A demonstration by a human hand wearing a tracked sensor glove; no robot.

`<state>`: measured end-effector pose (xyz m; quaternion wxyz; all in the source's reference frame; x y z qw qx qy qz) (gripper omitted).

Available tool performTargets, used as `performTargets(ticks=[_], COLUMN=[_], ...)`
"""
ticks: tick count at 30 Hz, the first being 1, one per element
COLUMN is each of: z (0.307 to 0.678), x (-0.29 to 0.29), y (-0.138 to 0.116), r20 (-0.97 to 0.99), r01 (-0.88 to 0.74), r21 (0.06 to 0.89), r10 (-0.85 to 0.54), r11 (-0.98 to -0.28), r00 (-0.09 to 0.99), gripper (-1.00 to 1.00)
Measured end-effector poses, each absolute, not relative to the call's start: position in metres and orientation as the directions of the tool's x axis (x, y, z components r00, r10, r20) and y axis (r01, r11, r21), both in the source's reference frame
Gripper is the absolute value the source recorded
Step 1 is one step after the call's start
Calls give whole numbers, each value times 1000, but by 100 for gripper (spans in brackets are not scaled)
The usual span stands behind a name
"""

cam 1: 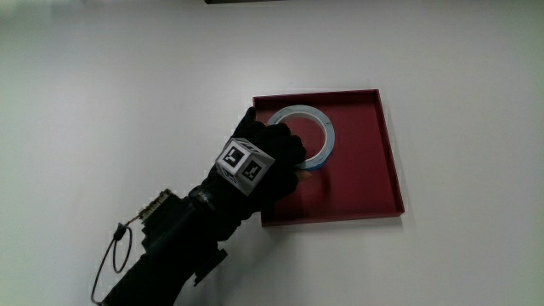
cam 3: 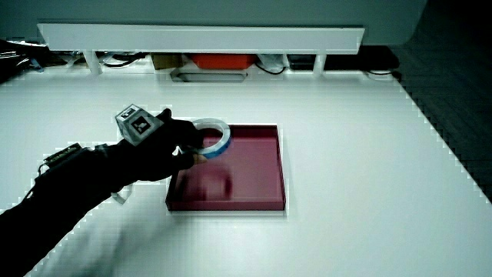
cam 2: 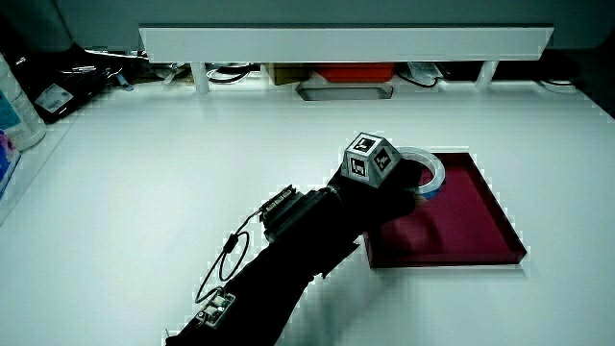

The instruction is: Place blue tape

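Note:
A roll of blue tape (cam 1: 308, 129) with a pale inner ring is over the red tray (cam 1: 370, 170), near the tray's corner farther from the person. The gloved hand (cam 1: 270, 157) is shut on the roll's edge nearer the person, with the patterned cube (cam 1: 245, 163) on its back. In both side views the blue tape (cam 2: 430, 173) (cam 3: 215, 138) appears held slightly above the tray floor (cam 2: 461, 226) (cam 3: 246, 177), tilted. The fingers cover part of the roll.
The red tray has low walls and a bare floor nearer the person. A low white partition (cam 2: 346, 43) with cables and boxes under it runs along the table's edge farthest from the person. A bottle (cam 2: 14, 101) stands at the table's edge.

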<state>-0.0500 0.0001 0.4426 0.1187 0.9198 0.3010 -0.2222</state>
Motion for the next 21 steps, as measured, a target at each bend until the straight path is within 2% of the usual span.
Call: performTargets(ticks=[9,13,21], z=[488,494,500], x=[-39,-36,-28], y=[6,2,-4], r20=[-499,-505,-498], r01=[611,615,614], r21=[167,185,290], r10=[468,463,432], r11=[-774,-766,-734], r00=[729,729,752], gripper=[0,0,0])
